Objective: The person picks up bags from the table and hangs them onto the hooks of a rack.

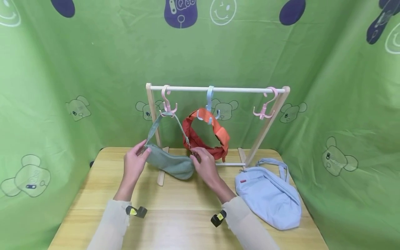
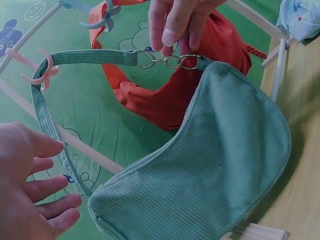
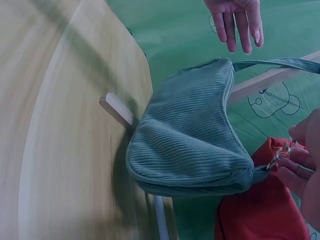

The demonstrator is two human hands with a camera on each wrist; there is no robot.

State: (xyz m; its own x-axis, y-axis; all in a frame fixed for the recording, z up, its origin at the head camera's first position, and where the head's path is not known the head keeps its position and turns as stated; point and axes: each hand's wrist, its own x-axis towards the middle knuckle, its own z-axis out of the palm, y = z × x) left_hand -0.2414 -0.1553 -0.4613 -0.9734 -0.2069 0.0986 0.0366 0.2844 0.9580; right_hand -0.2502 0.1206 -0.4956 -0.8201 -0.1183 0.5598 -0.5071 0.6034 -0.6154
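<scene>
Green corduroy shoulder bag (image 1: 170, 164), hung by matching strap (image 2: 95, 56) looped over left pink hook (image 1: 168, 108). Tilted, lower toward the right, body slack (creased near that end). Metal ring chain (image 2: 160, 61) joining strap to right end, held by right hand (image 1: 204, 165). Just beside left end: left hand (image 1: 134, 163), fingers parted.

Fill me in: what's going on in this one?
Someone is handling a green bag whose strap hangs on a pink hook. The right hand is at its metal rings; the left hand is by the bag's other end. An orange-red bag hangs from the blue hook, and a light blue bag lies on the table.
</scene>
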